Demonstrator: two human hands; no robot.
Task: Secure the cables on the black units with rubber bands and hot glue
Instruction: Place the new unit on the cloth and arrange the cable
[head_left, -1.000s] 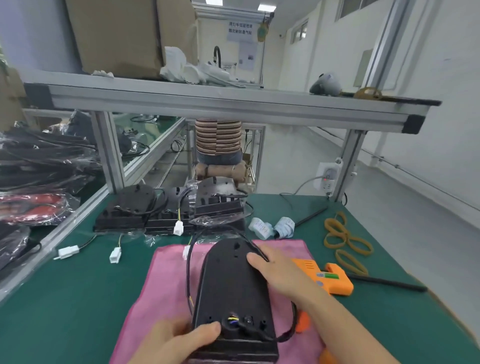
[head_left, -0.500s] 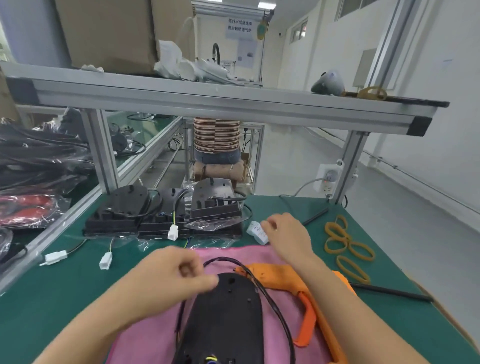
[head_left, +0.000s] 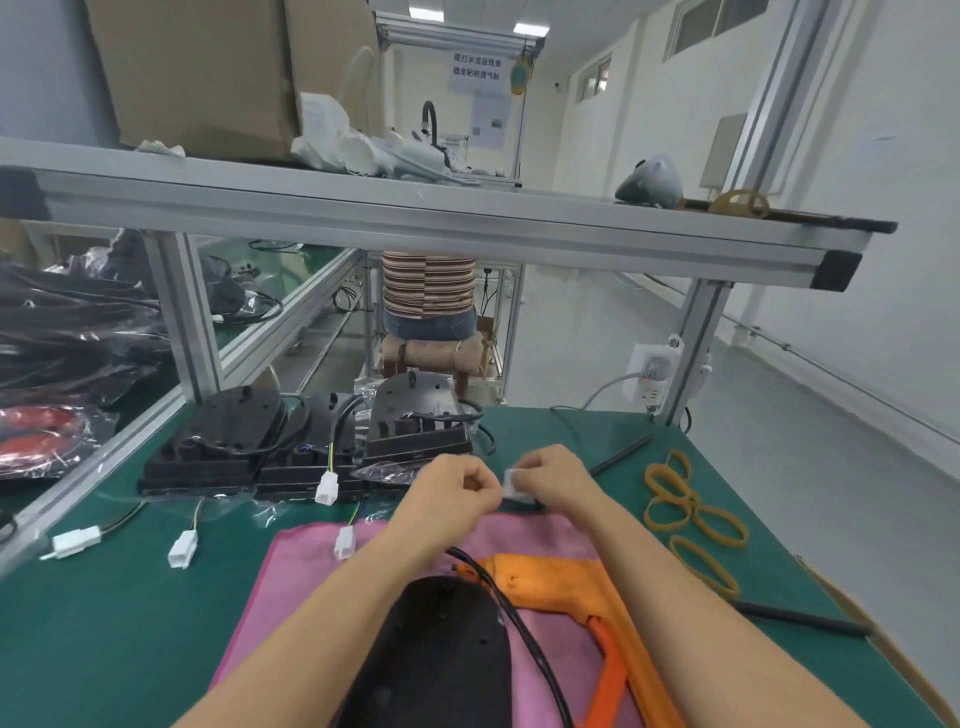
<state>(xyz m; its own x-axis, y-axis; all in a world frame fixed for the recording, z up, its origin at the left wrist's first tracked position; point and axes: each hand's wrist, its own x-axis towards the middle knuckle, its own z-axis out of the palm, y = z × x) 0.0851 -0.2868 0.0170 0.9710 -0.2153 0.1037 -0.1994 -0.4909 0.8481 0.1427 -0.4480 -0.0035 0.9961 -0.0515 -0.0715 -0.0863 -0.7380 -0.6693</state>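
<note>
A black unit (head_left: 441, 654) lies on a pink cloth (head_left: 311, 571) in front of me, its black cable (head_left: 524, 639) running along its right side. An orange hot glue gun (head_left: 571, 582) lies on the cloth to the right of the unit. My left hand (head_left: 447, 488) and my right hand (head_left: 550, 480) meet above the cloth's far edge, fingers curled, pinching a small white roll (head_left: 514, 480) between them. Several yellow rubber bands (head_left: 685, 514) lie on the green table to the right.
More black units (head_left: 306, 441) with cables and white connectors (head_left: 327, 488) sit at the back of the green table (head_left: 104, 623). An aluminium shelf (head_left: 415, 218) spans overhead. A power socket (head_left: 649, 369) hangs on the right post. Black rods (head_left: 800, 618) lie at the right.
Both hands have left the black unit and come together beyond the cloth. My right hand picked up the white roll and my left hand joined it.
</note>
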